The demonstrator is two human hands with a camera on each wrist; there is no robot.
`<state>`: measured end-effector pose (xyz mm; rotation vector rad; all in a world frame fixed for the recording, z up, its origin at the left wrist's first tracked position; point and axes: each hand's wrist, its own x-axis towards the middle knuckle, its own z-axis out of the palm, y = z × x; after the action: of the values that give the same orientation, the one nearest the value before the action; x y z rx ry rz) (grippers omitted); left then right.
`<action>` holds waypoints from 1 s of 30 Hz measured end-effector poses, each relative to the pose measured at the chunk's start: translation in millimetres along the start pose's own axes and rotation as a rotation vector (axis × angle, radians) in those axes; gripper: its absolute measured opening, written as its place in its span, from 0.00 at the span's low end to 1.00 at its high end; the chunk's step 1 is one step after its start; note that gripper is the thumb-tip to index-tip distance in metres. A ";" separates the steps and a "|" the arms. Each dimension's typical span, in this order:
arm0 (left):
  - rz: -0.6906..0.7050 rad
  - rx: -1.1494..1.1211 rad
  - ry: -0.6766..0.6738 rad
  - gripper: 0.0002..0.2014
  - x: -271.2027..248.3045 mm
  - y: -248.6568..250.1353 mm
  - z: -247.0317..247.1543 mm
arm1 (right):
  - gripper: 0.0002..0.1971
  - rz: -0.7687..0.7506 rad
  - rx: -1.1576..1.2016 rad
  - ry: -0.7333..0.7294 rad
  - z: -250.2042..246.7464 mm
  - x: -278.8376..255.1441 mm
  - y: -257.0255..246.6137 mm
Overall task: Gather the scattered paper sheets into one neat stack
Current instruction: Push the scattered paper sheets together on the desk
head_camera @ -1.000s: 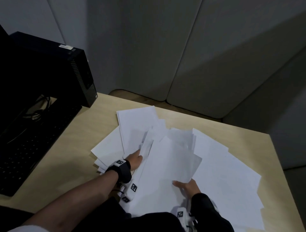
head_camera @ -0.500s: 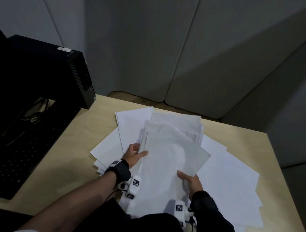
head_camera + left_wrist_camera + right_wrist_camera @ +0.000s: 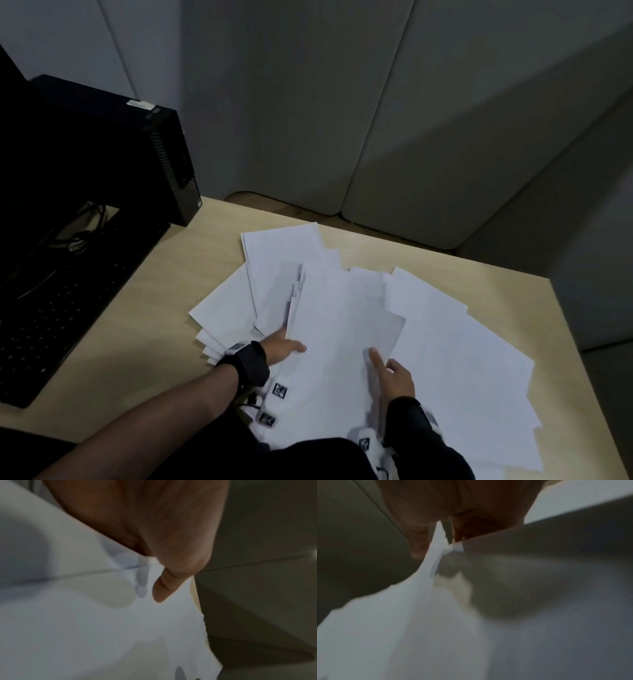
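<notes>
Many white paper sheets [image 3: 462, 370] lie fanned over the light wooden table [image 3: 144, 325]. More sheets [image 3: 226, 308] poke out at the left and one [image 3: 281, 250] at the back. In the middle I hold a loose bundle of sheets [image 3: 335, 325], tilted up from the spread. My left hand [image 3: 282, 349] grips the bundle's left edge. In the left wrist view its thumb [image 3: 163, 588] lies on top and finger shadows show through the paper [image 3: 85, 615]. My right hand [image 3: 390, 371] pinches the bundle's near right part, with paper [image 3: 436, 555] between thumb and fingers.
A black computer tower [image 3: 102, 150] stands at the back left. A black keyboard [image 3: 51, 308] and cables [image 3: 78, 236] lie in front of it. Grey wall panels [image 3: 376, 120] close the back. The table's right edge [image 3: 565, 325] is just past the sheets.
The bundle, raised and squared half a second ago, has come down lower and nearer to me over the spread sheets. Both hands have kept hold of it.
</notes>
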<state>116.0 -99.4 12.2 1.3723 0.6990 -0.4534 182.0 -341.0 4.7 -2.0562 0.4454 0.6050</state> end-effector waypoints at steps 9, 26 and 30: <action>0.251 0.152 0.104 0.18 -25.5 49.6 0.7 | 0.10 -0.206 0.180 0.062 -25.8 -19.1 -60.0; 0.670 -0.034 0.195 0.18 -57.5 124.9 13.9 | 0.11 -0.595 0.447 0.181 -49.9 -54.5 -112.2; 0.647 -0.119 0.213 0.18 -61.6 128.5 17.3 | 0.14 -0.613 0.501 0.202 -50.1 -60.5 -118.3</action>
<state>160.5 -102.0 148.6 1.4546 0.4066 0.2471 207.4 -318.3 142.6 -1.6448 0.0492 -0.0843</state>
